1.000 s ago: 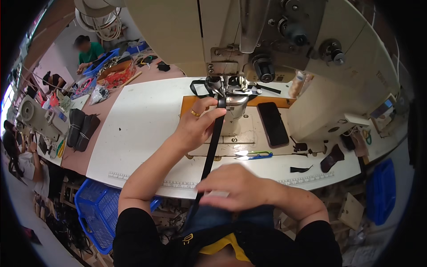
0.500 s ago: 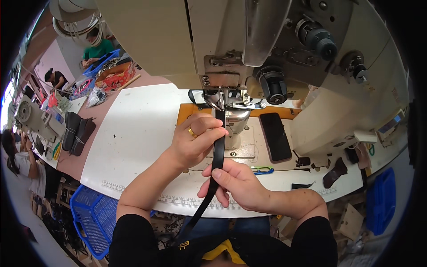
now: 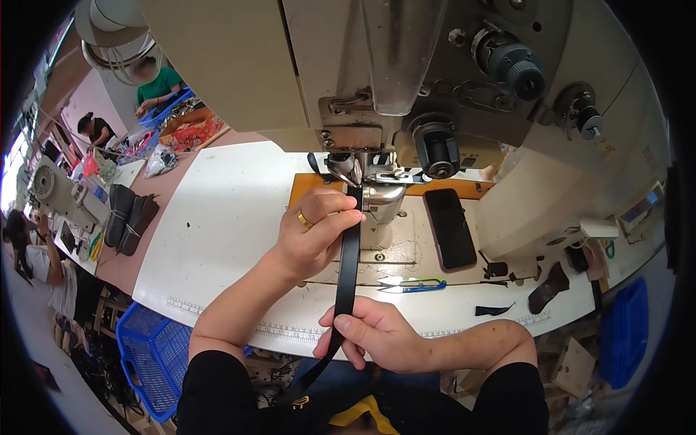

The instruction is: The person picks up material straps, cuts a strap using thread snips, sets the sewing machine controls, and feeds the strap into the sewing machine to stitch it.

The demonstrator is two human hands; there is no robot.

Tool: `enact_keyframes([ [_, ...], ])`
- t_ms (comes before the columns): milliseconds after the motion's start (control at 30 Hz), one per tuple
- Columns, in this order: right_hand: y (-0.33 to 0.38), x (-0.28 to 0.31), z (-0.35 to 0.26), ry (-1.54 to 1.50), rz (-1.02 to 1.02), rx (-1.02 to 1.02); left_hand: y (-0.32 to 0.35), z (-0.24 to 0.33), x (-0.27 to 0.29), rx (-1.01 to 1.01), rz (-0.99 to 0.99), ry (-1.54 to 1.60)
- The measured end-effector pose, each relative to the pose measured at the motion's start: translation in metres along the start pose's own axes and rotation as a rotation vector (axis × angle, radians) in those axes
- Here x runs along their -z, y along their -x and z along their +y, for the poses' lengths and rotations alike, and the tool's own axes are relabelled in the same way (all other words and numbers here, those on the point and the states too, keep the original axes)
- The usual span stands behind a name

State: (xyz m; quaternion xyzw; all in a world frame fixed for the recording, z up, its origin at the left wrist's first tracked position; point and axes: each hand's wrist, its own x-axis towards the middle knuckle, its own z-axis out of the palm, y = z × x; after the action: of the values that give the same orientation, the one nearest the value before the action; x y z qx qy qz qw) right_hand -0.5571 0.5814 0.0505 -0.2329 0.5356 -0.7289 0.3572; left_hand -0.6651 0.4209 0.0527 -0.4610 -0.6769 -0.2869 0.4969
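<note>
A long black strap (image 3: 349, 262) runs down from the foot of a sewing machine (image 3: 225, 65) toward my lap. Close below the machine's metal presser area (image 3: 355, 168), my left hand (image 3: 308, 228), with a gold ring, pinches the strap's upper part between thumb and fingers. Lower down, my right hand (image 3: 373, 333) grips the strap, thumb on top and fingers underneath. The strap's upper end goes in under the metal guide, where its tip is hidden. Blue-and-green thread snips (image 3: 417, 284) lie just above my right hand.
A black phone (image 3: 449, 228) rests right of the machine's post. Dark scraps (image 3: 549, 288) lie farther right on the white table (image 3: 210, 210). Bundled dark pieces (image 3: 130, 221) sit at left. Blue baskets (image 3: 156, 351) stand below both sides. Other people (image 3: 156, 87) work at far left.
My right hand has slid down along the strap, toward my body, uncovering the snips. The left hand stays near the machine, still pinching the strap. My view has shifted slightly.
</note>
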Motion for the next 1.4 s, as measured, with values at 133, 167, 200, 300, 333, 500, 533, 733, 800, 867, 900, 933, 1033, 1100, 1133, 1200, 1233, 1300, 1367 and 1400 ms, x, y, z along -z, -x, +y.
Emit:
enact_keyframes([
  [133, -0.001, -0.001, 0.000, -0.009, 0.003, -0.010, 0.001, -0.001, 0.001, 0.002, 0.011, -0.005],
  [167, -0.001, -0.002, 0.001, -0.022, 0.001, -0.008, 0.001, -0.001, 0.002, 0.004, 0.011, -0.006],
  [200, -0.002, -0.002, 0.001, -0.035, 0.000, -0.007, 0.002, -0.002, 0.002, 0.005, 0.013, -0.008],
  [300, 0.004, 0.001, 0.004, -0.049, 0.007, 0.015, -0.001, 0.003, -0.003, 0.004, 0.002, 0.001],
  [333, 0.003, 0.000, 0.004, -0.046, 0.008, 0.012, 0.000, 0.002, -0.002, 0.004, 0.004, -0.003],
  [500, 0.003, 0.000, 0.007, -0.074, 0.011, 0.014, 0.001, 0.002, 0.000, 0.006, 0.003, -0.012],
  [533, 0.004, -0.002, 0.006, -0.073, 0.011, 0.013, 0.001, 0.002, 0.000, 0.006, 0.010, -0.003],
  [733, 0.006, -0.006, 0.004, -0.073, 0.014, 0.071, 0.001, 0.001, -0.001, 0.015, 0.015, -0.002],
  [800, 0.005, -0.006, 0.006, -0.066, 0.011, 0.055, 0.001, 0.000, -0.001, 0.013, 0.019, -0.006],
  [867, 0.008, -0.007, 0.004, -0.071, 0.001, 0.053, 0.000, 0.000, 0.000, 0.019, 0.011, -0.011],
  [900, 0.009, -0.008, 0.004, -0.076, -0.008, 0.052, 0.001, 0.000, 0.000, 0.020, 0.011, -0.012],
  [933, 0.009, -0.008, 0.004, -0.076, -0.007, 0.052, 0.001, 0.000, 0.000, 0.024, 0.006, -0.012],
  [1033, 0.010, -0.009, 0.006, -0.086, -0.014, 0.067, 0.001, -0.001, 0.000, 0.029, 0.002, -0.015],
  [1100, 0.010, -0.009, 0.007, -0.080, -0.015, 0.054, 0.002, -0.001, 0.000, 0.031, 0.001, -0.018],
  [1133, 0.010, -0.009, 0.007, -0.079, -0.015, 0.054, 0.002, -0.001, 0.000, 0.035, 0.002, -0.022],
  [1200, 0.011, -0.010, 0.008, -0.098, -0.028, 0.055, 0.003, -0.001, 0.000, 0.040, 0.004, -0.026],
  [1233, 0.012, -0.009, 0.010, -0.097, -0.029, 0.054, 0.003, -0.002, -0.001, 0.040, 0.005, -0.021],
  [1300, 0.013, -0.008, 0.013, -0.054, -0.092, 0.098, 0.003, -0.002, -0.001, 0.040, 0.008, -0.017],
  [1367, 0.012, -0.009, 0.013, -0.042, -0.084, 0.086, 0.003, -0.002, -0.001, 0.044, 0.006, -0.006],
  [1400, 0.012, -0.009, 0.013, -0.031, -0.076, 0.074, 0.003, -0.002, -0.001, 0.044, 0.006, -0.006],
])
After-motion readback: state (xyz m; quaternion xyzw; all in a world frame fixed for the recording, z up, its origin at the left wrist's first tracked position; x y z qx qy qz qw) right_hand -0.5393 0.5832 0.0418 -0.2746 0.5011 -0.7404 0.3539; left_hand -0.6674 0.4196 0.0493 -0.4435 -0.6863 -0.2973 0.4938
